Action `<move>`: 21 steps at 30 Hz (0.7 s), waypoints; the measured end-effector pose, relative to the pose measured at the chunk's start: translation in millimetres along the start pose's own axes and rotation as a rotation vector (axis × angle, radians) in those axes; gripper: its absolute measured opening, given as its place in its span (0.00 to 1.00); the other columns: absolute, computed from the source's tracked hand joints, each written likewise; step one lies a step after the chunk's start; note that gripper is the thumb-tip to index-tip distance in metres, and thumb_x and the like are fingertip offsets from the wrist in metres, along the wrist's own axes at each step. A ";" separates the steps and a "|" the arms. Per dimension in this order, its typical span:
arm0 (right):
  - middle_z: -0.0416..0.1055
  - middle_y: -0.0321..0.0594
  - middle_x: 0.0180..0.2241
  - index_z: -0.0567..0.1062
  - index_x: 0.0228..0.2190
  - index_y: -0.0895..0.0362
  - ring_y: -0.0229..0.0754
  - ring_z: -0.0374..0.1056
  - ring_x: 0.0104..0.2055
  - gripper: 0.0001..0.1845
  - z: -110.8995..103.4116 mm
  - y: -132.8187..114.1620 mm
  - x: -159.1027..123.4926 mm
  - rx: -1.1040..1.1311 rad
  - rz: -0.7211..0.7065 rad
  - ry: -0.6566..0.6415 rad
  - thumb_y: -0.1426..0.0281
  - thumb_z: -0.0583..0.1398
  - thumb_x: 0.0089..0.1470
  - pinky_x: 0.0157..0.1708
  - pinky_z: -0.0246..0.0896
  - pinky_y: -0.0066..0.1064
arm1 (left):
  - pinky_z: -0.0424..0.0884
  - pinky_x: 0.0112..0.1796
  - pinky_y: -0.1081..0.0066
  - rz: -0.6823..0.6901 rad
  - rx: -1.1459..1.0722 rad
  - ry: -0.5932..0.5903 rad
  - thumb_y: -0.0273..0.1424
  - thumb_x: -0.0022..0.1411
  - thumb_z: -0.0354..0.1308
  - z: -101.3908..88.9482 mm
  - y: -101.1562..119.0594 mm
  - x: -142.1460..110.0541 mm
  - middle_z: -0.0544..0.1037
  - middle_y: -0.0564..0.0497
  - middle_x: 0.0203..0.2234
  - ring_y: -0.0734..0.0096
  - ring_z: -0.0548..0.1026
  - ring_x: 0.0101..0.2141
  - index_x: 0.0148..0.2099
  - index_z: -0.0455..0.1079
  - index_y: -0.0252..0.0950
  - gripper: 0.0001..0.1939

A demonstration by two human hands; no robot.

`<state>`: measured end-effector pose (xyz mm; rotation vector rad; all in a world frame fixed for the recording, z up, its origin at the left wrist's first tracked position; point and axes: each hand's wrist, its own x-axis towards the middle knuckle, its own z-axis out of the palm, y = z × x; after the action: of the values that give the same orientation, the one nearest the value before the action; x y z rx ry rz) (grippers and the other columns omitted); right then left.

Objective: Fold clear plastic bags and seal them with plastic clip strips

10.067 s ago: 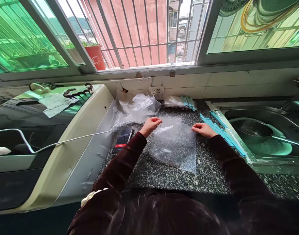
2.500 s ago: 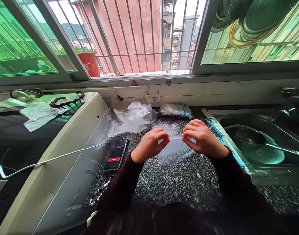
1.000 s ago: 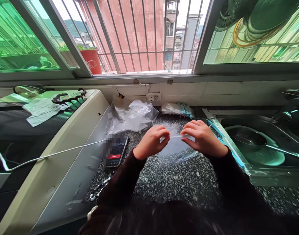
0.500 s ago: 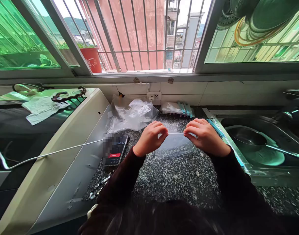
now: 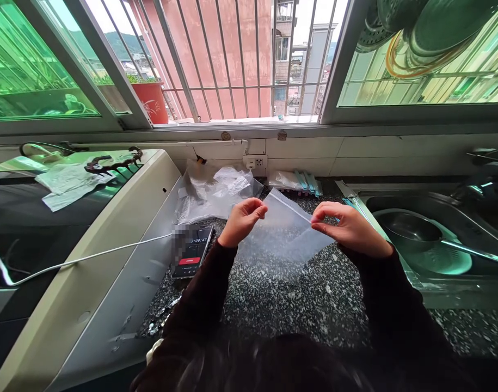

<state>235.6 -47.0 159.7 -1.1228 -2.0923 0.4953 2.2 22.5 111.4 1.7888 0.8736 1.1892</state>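
Right fingers: clear bag | sink: pan, green colander

Bag over counter, between left hand and right hand. Phone on counter left of bag, next to machine. Machine far left, cloth on top. Plastic heap behind phone, beside machine. Pack right of heap, near wall. Socket on wall. Sink right of right hand; pan and basket in it. Window above wall; flowerpot outside, left.
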 end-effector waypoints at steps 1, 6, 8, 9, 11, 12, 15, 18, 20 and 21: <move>0.71 0.38 0.26 0.72 0.23 0.57 0.37 0.66 0.30 0.10 -1.1 -0.1 0.4 0.003 0.037 -0.001 0.64 0.59 0.51 0.32 0.62 0.32 | 0.64 0.26 0.74 -0.004 0.013 0.006 0.37 0.55 0.55 -0.2 -2.3 0.9 0.67 0.55 0.19 0.78 0.66 0.22 0.29 0.65 0.34 0.11; 0.70 0.37 0.24 0.72 0.23 0.56 0.37 0.64 0.26 0.12 -9.9 9.8 0.2 0.055 0.233 0.203 0.61 0.60 0.49 0.27 0.60 0.30 | 0.63 0.28 0.74 -0.014 0.188 0.178 0.36 0.53 0.57 -6.2 -19.9 8.3 0.69 0.55 0.21 0.76 0.67 0.24 0.37 0.67 0.34 0.12; 0.70 0.36 0.23 0.73 0.23 0.56 0.36 0.64 0.26 0.12 -13.8 20.0 -0.7 0.101 0.280 0.341 0.61 0.62 0.46 0.26 0.59 0.29 | 0.64 0.30 0.73 -0.019 0.180 0.315 0.38 0.52 0.58 -8.1 -28.4 12.3 0.71 0.54 0.24 0.75 0.69 0.26 0.38 0.67 0.34 0.14; 0.70 0.36 0.23 0.73 0.23 0.56 0.36 0.64 0.25 0.12 -15.5 26.1 -1.0 0.129 0.297 0.424 0.60 0.63 0.45 0.26 0.59 0.29 | 0.64 0.31 0.73 -0.026 0.135 0.385 0.39 0.52 0.58 -7.7 -32.3 14.1 0.71 0.53 0.25 0.75 0.69 0.27 0.39 0.66 0.34 0.15; 0.69 0.35 0.22 0.73 0.22 0.56 0.35 0.63 0.24 0.12 -17.6 38.4 -0.6 0.193 0.317 0.587 0.60 0.64 0.42 0.25 0.59 0.28 | 0.65 0.31 0.74 -0.075 -0.033 0.470 0.42 0.52 0.58 -3.0 -38.4 16.2 0.73 0.51 0.28 0.76 0.70 0.28 0.41 0.65 0.34 0.19; 0.69 0.34 0.22 0.73 0.22 0.56 0.35 0.62 0.23 0.12 -18.0 44.0 0.2 0.227 0.321 0.651 0.60 0.65 0.41 0.24 0.58 0.28 | 0.65 0.30 0.75 -0.126 -0.142 0.464 0.44 0.52 0.57 1.3 -40.5 16.4 0.74 0.51 0.29 0.76 0.70 0.28 0.42 0.64 0.35 0.20; 0.68 0.34 0.21 0.73 0.21 0.55 0.35 0.61 0.22 0.12 -17.4 55.9 4.1 0.321 0.326 0.765 0.60 0.66 0.37 0.23 0.58 0.28 | 0.64 0.28 0.75 -0.354 -0.416 0.214 0.48 0.49 0.58 18.1 -43.2 13.4 0.76 0.49 0.29 0.75 0.71 0.27 0.40 0.65 0.34 0.23; 0.67 0.33 0.20 0.72 0.20 0.54 0.35 0.61 0.22 0.12 -16.0 62.4 8.0 0.369 0.332 0.826 0.60 0.67 0.35 0.23 0.58 0.29 | 0.65 0.29 0.74 -0.437 -0.484 -0.045 0.44 0.42 0.64 29.6 -43.9 9.0 0.76 0.48 0.28 0.75 0.71 0.27 0.32 0.69 0.32 0.21; 0.67 0.33 0.20 0.72 0.20 0.54 0.35 0.61 0.21 0.13 -15.6 66.2 9.4 0.366 0.339 0.858 0.60 0.67 0.35 0.22 0.58 0.29 | 0.64 0.29 0.75 -0.414 -0.483 -0.030 0.41 0.39 0.66 29.9 -44.8 8.3 0.76 0.49 0.25 0.77 0.69 0.26 0.27 0.69 0.31 0.19; 0.67 0.33 0.20 0.72 0.20 0.54 0.35 0.61 0.21 0.13 -15.5 68.1 9.7 0.356 0.344 0.864 0.60 0.67 0.35 0.22 0.58 0.29 | 0.63 0.29 0.76 -0.405 -0.488 0.015 0.40 0.38 0.67 28.1 -45.3 8.7 0.76 0.50 0.24 0.78 0.69 0.25 0.26 0.69 0.31 0.18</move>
<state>281.9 -1.4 132.4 -1.1962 -1.0318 0.4124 26.3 43.3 67.9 1.1481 0.8185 1.0373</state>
